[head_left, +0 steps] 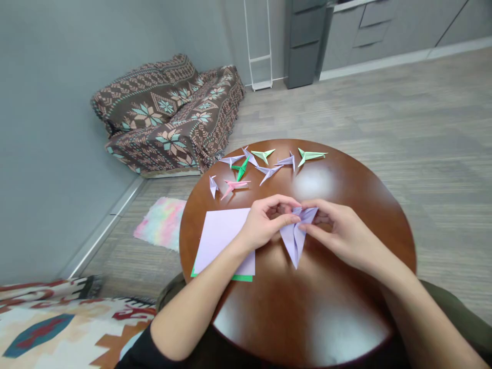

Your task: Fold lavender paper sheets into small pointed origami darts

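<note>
Left-hand grip (262, 219) and right-hand grip (340, 225) pinched closed on folded lilac paper (294, 247).
Long axis: bodyward, pointed end free, between both hands.

Folded sheet (294, 244) — matt paper, table (361, 192) — glossy wood

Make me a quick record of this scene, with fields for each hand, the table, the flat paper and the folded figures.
Left hand: pinching the lilac folded paper between thumb and fingers
Right hand: pinching the same paper from its right side
Table: round, brown, glossy
Flat paper: lilac sheet over green sheet, partly behind left forearm
Folded figures: pink figure, green figure, pale green figures, lilac figures
</note>
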Demonstrator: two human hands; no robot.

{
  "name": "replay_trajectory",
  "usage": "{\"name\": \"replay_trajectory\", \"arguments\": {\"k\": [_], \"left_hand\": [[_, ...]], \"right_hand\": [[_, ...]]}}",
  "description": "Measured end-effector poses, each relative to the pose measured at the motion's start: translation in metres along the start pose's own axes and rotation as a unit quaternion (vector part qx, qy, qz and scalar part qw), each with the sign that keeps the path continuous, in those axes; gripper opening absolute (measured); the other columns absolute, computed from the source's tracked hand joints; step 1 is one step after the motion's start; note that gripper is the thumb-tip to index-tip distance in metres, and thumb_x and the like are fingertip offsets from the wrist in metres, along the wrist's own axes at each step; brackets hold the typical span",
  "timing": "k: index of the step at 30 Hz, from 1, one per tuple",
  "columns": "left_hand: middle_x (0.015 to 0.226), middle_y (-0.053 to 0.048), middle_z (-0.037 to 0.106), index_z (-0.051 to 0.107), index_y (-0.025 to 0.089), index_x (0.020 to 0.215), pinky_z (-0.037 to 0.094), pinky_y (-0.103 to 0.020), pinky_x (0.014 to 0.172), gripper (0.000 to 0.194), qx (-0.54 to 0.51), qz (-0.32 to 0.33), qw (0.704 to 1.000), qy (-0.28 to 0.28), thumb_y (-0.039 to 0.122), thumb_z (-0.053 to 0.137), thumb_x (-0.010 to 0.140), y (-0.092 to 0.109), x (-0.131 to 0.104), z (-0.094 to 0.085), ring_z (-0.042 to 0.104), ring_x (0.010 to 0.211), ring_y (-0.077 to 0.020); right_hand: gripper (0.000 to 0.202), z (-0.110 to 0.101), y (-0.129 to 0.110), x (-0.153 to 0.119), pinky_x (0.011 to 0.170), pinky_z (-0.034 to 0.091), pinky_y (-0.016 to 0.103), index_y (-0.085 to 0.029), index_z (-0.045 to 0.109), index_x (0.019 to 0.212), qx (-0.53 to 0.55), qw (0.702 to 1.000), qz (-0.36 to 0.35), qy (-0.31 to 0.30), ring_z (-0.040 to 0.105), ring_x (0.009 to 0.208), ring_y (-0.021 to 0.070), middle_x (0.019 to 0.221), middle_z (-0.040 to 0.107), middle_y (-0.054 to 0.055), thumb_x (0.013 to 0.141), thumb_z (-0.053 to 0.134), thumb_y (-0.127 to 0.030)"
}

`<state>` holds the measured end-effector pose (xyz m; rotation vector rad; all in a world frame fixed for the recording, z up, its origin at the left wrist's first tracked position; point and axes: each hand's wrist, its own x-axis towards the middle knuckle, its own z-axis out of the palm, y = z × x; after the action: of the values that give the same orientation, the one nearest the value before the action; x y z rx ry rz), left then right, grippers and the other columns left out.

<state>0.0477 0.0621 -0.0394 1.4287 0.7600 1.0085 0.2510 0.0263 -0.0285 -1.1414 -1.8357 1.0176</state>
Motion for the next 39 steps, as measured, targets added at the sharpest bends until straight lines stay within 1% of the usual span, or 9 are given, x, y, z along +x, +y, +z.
{"name": "replay_trajectory", "arguments": {"k": [4, 11, 16, 22, 27, 29, 33, 36, 39], "left_hand": [[0.076, 0.0, 0.061, 0.077, 0.015, 0.095, 0.04, -0.024, 0.065, 0.033, -0.001, -0.029, 1.0, -0.007, 0.035, 0.089, 0.072, -0.0012, -0.0006, 0.0008, 0.053, 0.068, -0.0109], [0.079, -0.002, 0.066, 0.071, 0.015, 0.081, 0.045, -0.028, 0.077, 0.035, -0.042, -0.041, 0.998, -0.014, 0.037, 0.093, 0.066, -0.0067, 0.0047, -0.0023, 0.061, 0.076, -0.0146], [0.107, -0.009, 0.067, 0.067, 0.014, 0.079, 0.044, -0.032, 0.095, 0.035, -0.09, -0.053, 0.989, -0.101, 0.043, 0.086, 0.076, -0.0035, 0.0025, -0.0005, 0.062, 0.101, -0.0201], [0.086, 0.0, 0.058, 0.061, 0.016, 0.093, 0.042, -0.019, 0.063, 0.045, -0.165, -0.147, 0.961, -0.165, 0.052, 0.083, 0.078, -0.0042, -0.0033, -0.0009, 0.053, 0.07, -0.0087], [0.092, -0.005, 0.063, 0.062, 0.018, 0.108, 0.055, -0.023, 0.06, 0.059, -0.211, -0.17, 0.942, -0.199, 0.059, 0.085, 0.072, -0.0081, -0.0046, -0.0016, 0.066, 0.077, -0.0158], [0.091, -0.005, 0.065, 0.063, 0.017, 0.111, 0.06, -0.027, 0.061, 0.06, -0.218, -0.165, 0.946, -0.173, 0.058, 0.085, 0.073, -0.0089, -0.0033, -0.0018, 0.067, 0.075, -0.0162], [0.092, -0.004, 0.067, 0.063, 0.018, 0.11, 0.066, -0.034, 0.068, 0.055, -0.247, -0.146, 0.957, -0.043, 0.054, 0.084, 0.076, -0.0069, 0.0013, -0.0023, 0.068, 0.076, -0.0156], [0.095, -0.005, 0.069, 0.062, 0.017, 0.108, 0.067, -0.035, 0.07, 0.051, -0.259, -0.154, 0.953, 0.013, 0.054, 0.082, 0.078, -0.0035, 0.0029, -0.0019, 0.07, 0.082, -0.0175], [0.1, -0.006, 0.072, 0.063, 0.019, 0.113, 0.065, -0.034, 0.07, 0.05, -0.254, -0.165, 0.953, 0.008, 0.053, 0.081, 0.08, -0.002, 0.0021, -0.0002, 0.071, 0.083, -0.0185]], "right_hand": [[0.011, -0.0009, 0.0022, 0.0021, 0.071, 0.056, 0.032, -0.021, 0.07, 0.103, -0.015, 0.998, -0.009, 0.052, 0.073, 0.074, 0.0196, 0.086, 0.076, 0.003, 0.093, 0.067, -0.025], [0.009, -0.001, -0.0001, 0.0024, 0.068, 0.052, 0.03, -0.019, 0.072, 0.089, 0.036, 0.998, -0.014, 0.05, 0.067, 0.072, 0.0182, 0.082, 0.072, 0.004, 0.087, 0.075, -0.027], [0.016, -0.0011, -0.005, 0.0025, 0.059, 0.042, 0.029, -0.019, 0.066, 0.074, 0.012, 0.999, -0.027, 0.046, 0.056, 0.062, 0.015, 0.072, 0.065, 0.001, 0.087, 0.073, -0.024], [0.015, -0.0016, -0.0053, 0.0029, 0.054, 0.035, 0.028, -0.019, 0.068, 0.073, -0.012, 0.995, -0.047, 0.092, 0.048, 0.058, 0.0125, 0.069, 0.059, -0.001, 0.086, 0.076, -0.022], [0.012, 0.0015, -0.0021, 0.0036, 0.054, 0.038, 0.028, -0.021, 0.068, 0.083, 0.02, 0.994, -0.009, 0.107, 0.05, 0.059, 0.0132, 0.069, 0.058, -0.002, 0.087, 0.077, -0.028], [0.014, 0.0004, -0.0011, 0.0033, 0.054, 0.041, 0.028, -0.022, 0.065, 0.095, 0.053, 0.989, 0.017, 0.141, 0.054, 0.058, 0.0138, 0.071, 0.06, -0.002, 0.09, 0.074, -0.032], [0.024, -0.0053, -0.001, 0.0006, 0.05, 0.042, 0.027, -0.024, 0.053, 0.085, 0.134, 0.96, 0.015, 0.244, 0.054, 0.054, 0.0128, 0.073, 0.06, -0.001, 0.1, 0.061, -0.042], [0.022, -0.0042, -0.0035, -0.0016, 0.064, 0.052, 0.029, -0.023, 0.058, 0.093, 0.14, 0.973, -0.032, 0.183, 0.063, 0.07, 0.0152, 0.092, 0.065, 0.003, 0.096, 0.068, -0.042], [0.029, 0.0031, -0.0058, -0.0018, 0.073, 0.055, 0.031, -0.024, 0.058, 0.104, 0.098, 0.983, -0.049, 0.145, 0.066, 0.078, 0.0175, 0.091, 0.066, 0.002, 0.086, 0.08, -0.032]]}}
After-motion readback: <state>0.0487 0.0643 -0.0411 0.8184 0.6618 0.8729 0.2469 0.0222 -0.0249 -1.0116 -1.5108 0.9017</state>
